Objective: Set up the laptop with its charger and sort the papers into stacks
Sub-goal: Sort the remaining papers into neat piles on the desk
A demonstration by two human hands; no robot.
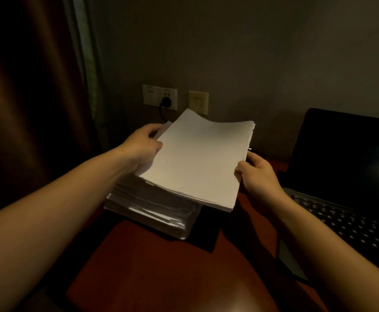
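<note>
Papers [197, 158]: sheaf gripped by left hand [142, 147] at 9 o'clock and right hand [254, 174] at 3 o'clock, held above the stack [148, 203]. Sorting step, apparently; next move calls for a level set-down.

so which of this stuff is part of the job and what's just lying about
Job: sheaf of paper, held by left hand and right hand; paper pile under it; laptop; black plug in the socket, maybe the charger's.
Just there: curtain; beige wall plate.
</note>
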